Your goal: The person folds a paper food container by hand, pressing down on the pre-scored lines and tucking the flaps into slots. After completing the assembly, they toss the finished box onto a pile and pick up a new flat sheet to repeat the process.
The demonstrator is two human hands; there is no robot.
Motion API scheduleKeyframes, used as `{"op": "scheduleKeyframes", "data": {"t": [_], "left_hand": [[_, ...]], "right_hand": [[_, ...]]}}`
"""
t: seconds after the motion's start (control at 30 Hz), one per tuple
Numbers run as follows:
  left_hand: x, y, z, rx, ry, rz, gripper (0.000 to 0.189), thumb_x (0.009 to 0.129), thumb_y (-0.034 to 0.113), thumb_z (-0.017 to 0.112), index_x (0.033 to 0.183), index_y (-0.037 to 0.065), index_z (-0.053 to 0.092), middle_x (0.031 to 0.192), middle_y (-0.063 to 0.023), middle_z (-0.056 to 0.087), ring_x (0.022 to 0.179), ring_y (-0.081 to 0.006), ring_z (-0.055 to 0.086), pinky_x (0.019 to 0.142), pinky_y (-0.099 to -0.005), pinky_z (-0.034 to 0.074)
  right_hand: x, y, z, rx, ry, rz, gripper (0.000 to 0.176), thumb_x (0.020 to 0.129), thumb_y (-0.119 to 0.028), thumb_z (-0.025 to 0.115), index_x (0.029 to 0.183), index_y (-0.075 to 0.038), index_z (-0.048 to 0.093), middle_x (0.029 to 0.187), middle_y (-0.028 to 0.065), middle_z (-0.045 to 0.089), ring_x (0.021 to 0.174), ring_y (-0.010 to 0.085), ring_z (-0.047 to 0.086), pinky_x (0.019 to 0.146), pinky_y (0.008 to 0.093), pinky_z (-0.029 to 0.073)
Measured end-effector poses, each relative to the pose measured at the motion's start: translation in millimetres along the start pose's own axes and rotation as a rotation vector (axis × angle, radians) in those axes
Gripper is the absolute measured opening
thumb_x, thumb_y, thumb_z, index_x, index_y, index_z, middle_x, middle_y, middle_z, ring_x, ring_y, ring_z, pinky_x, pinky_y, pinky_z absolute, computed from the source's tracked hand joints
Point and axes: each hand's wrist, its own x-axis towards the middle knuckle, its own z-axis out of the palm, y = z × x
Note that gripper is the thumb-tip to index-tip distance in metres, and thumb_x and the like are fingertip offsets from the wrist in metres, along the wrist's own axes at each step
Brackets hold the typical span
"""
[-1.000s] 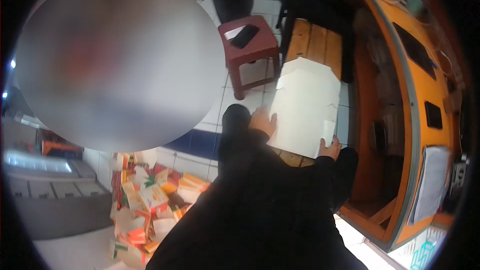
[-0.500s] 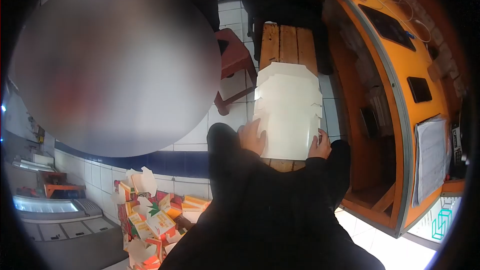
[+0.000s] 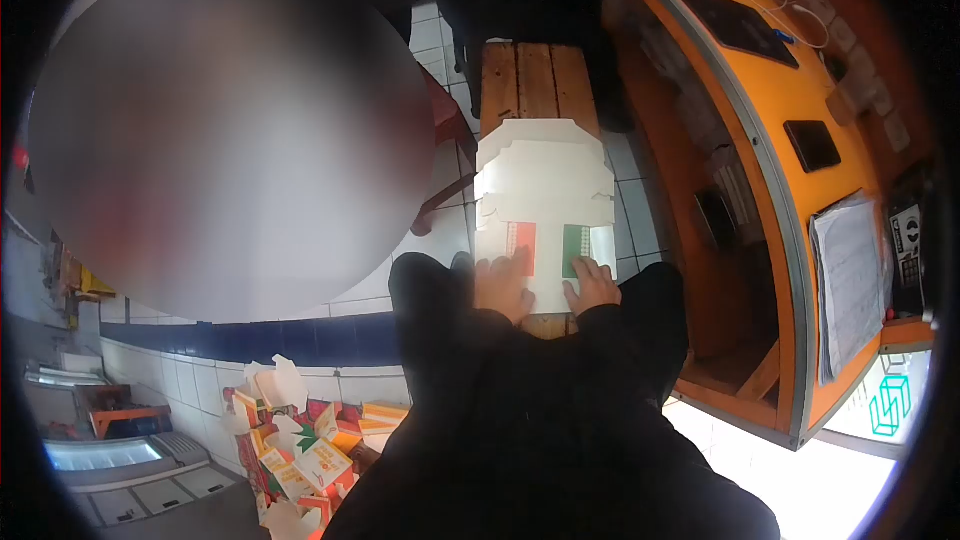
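A flat white cardboard box blank [image 3: 545,185] lies lengthwise on the wooden bench before me. At its near end the two side flaps are folded inward, baring a red printed panel [image 3: 526,245] and a green printed panel [image 3: 573,248]. My left hand [image 3: 503,288] rests over the red flap, fingers laid on the card. On the other side my right hand [image 3: 593,286] touches the green flap with its fingers apart. Neither hand is wrapped round anything.
Under the blank runs a slatted wooden bench [image 3: 537,80]. Folded printed boxes [image 3: 320,460] lie piled at lower left. An orange counter [image 3: 745,90] on the right bears a tablet [image 3: 735,25], a phone [image 3: 812,145] and papers [image 3: 850,280]. A red stool [image 3: 450,125] stands left of the bench.
The near side flaps have been folded inward, so the red and green panels now show. Both hands have moved from the blank's edges onto these flaps. The view has shifted slightly.
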Motion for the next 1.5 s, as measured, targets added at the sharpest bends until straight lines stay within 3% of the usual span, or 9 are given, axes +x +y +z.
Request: {"op": "scheduleKeyframes", "data": {"t": [0.27,0.37,0.5,0.57,0.7,0.8,1.03,1.4,1.5], "left_hand": [[17,33,5,-0.022,0.543,0.238,0.043,0.082,0.026,0.064,0.117,0.002,0.059,0.107,-0.0157,0.063,0.102,-0.03,0.059,0.09,-0.0412,0.044],[47,49,38,-0.514,0.136,-0.146,0.038,0.086,0.027,0.064,0.111,-0.001,0.062,0.094,-0.0163,0.067,0.082,-0.0299,0.066,0.074,-0.04,0.051],[85,34,88,-0.738,0.101,-0.093,0.032,0.088,0.024,0.063,0.104,-0.004,0.065,0.082,-0.015,0.067,0.066,-0.0253,0.066,0.057,-0.0359,0.055],[86,34,79,-0.984,0.073,-0.34,0.026,0.088,0.017,0.061,0.098,-0.006,0.065,0.083,-0.0124,0.067,0.065,-0.0195,0.066,0.052,-0.0305,0.056],[90,25,73,-1.192,0.019,-0.415,0.027,0.085,0.012,0.063,0.105,-0.007,0.062,0.086,-0.0114,0.066,0.069,-0.0176,0.066,0.054,-0.0291,0.057],[82,32,74,-1.337,0.003,-0.369,0.031,0.084,0.006,0.064,0.112,-0.006,0.058,0.089,-0.0115,0.067,0.074,-0.0166,0.066,0.061,-0.0287,0.057],[61,59,76,-1.076,0.058,-0.164,0.03,0.085,-0.001,0.062,0.114,-0.005,0.058,0.089,-0.0124,0.07,0.075,-0.0142,0.066,0.064,-0.0274,0.055],[31,60,41,-0.747,0.029,0.042,0.032,0.086,0.01,0.06,0.117,0.001,0.06,0.11,-0.0184,0.068,0.088,-0.0249,0.069,0.079,-0.0344,0.054],[21,36,-10,-0.3,0.51,-0.07,0.023,0.088,0.016,0.06,0.108,0.006,0.063,0.091,-0.0096,0.07,0.069,-0.0256,0.065,0.065,-0.0336,0.051]], "right_hand": [[-1,19,-3,0.193,0.092,0.068,0.045,0.082,-0.003,0.058,0.125,-0.016,0.059,0.112,0.0092,0.066,0.099,0.0324,0.056,0.089,0.0406,0.047],[-1,22,-2,0.221,0.121,0.065,0.048,0.079,-0.001,0.059,0.125,-0.015,0.058,0.11,0.0107,0.066,0.1,0.033,0.056,0.09,0.0404,0.046],[-7,37,3,0.194,0.351,-0.106,0.05,0.076,0.0,0.064,0.124,-0.01,0.057,0.117,0.013,0.061,0.101,0.0319,0.056,0.093,0.0402,0.044],[-16,35,4,0.348,0.65,0.156,0.049,0.075,-0.004,0.067,0.123,-0.008,0.057,0.122,0.0141,0.057,0.108,0.0265,0.055,0.093,0.0383,0.045],[-31,52,19,0.737,0.285,0.562,0.042,0.078,-0.011,0.072,0.117,-0.003,0.058,0.095,0.0111,0.063,0.09,0.0209,0.064,0.077,0.0332,0.052],[-28,50,30,0.719,0.425,0.288,0.026,0.082,-0.01,0.069,0.107,-0.002,0.063,0.086,0.01,0.063,0.078,0.0224,0.066,0.069,0.0316,0.053],[-26,18,10,0.326,0.522,0.02,0.013,0.086,-0.009,0.065,0.098,-0.003,0.066,0.092,0.0123,0.064,0.079,0.0274,0.066,0.069,0.0318,0.053],[-13,44,38,0.576,0.433,0.33,0.017,0.086,-0.015,0.066,0.097,-0.001,0.065,0.083,0.0123,0.067,0.064,0.0188,0.067,0.062,0.0317,0.053],[-13,51,38,0.751,0.385,0.444,0.018,0.086,-0.014,0.067,0.096,0.0,0.065,0.084,0.0126,0.068,0.066,0.0204,0.068,0.063,0.0324,0.054]]}}
